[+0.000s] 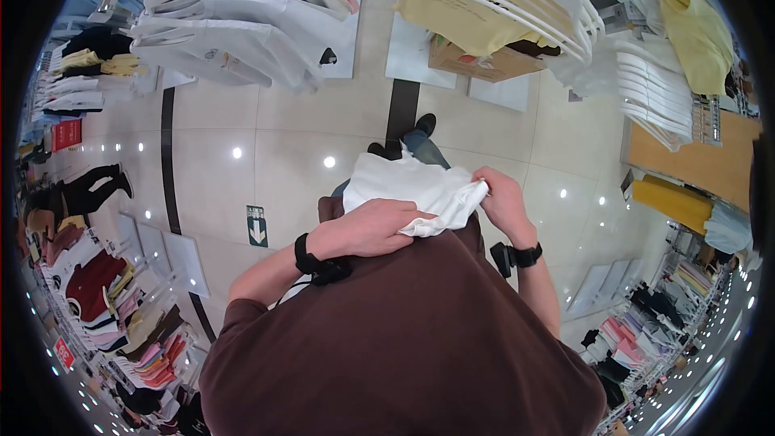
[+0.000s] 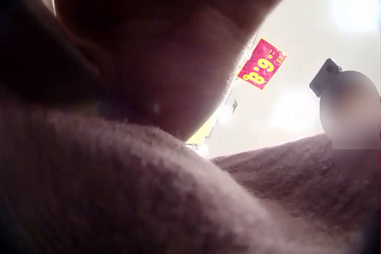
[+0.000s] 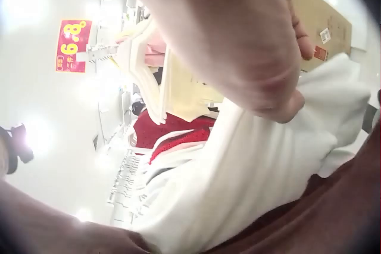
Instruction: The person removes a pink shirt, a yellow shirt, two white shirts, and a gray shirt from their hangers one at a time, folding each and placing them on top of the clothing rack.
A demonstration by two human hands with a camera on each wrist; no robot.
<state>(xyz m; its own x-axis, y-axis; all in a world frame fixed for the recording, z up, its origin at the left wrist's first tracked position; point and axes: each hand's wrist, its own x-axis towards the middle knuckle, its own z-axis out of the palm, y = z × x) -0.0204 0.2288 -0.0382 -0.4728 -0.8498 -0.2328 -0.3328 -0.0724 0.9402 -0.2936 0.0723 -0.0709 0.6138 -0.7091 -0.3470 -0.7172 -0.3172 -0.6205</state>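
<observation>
A piece of white cloth (image 1: pixel 404 182) lies bunched and creased over the person's lap, against the brown shirt (image 1: pixel 387 323). From the left side, the left hand (image 1: pixel 375 226) lies across its near edge, with a fold of the fabric held at its fingers. The right hand (image 1: pixel 502 198) pinches the cloth's right corner between thumb and fingers. Close up in the right wrist view, the right hand (image 3: pixel 244 39) grips the white cloth (image 3: pixel 256 159), which hangs in long folds. Skin and brown fabric (image 2: pixel 119 176) fill most of the left wrist view; the left fingertips are hidden there.
Racks of white garments (image 1: pixel 234 40) and yellow garments (image 1: pixel 452 20) stand ahead, with a cardboard box (image 1: pixel 484 60) below. More clothes racks line both sides. Another person (image 1: pixel 89 190) is at the far left. A green arrow sign (image 1: pixel 257 226) is on the tiled floor.
</observation>
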